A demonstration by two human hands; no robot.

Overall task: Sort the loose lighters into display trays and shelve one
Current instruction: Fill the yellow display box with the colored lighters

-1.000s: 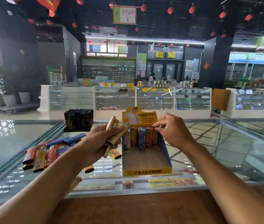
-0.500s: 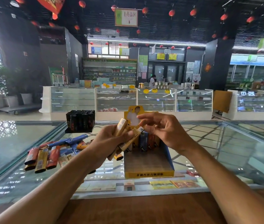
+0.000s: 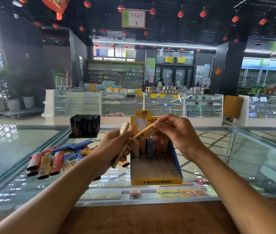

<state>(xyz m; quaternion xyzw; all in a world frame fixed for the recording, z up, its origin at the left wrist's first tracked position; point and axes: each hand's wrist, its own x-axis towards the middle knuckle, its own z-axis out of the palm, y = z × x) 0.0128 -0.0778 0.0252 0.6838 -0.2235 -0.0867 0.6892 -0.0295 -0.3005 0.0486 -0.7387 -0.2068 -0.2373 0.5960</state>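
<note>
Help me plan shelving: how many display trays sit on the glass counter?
2. A black tray of dark lighters stands back left; a partly filled yellow tray stands centre. No others show.

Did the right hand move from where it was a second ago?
Yes. The right hand rose from the lighter row in the yellow tray, leftward across its header card, to pinch a yellow lighter.
</note>
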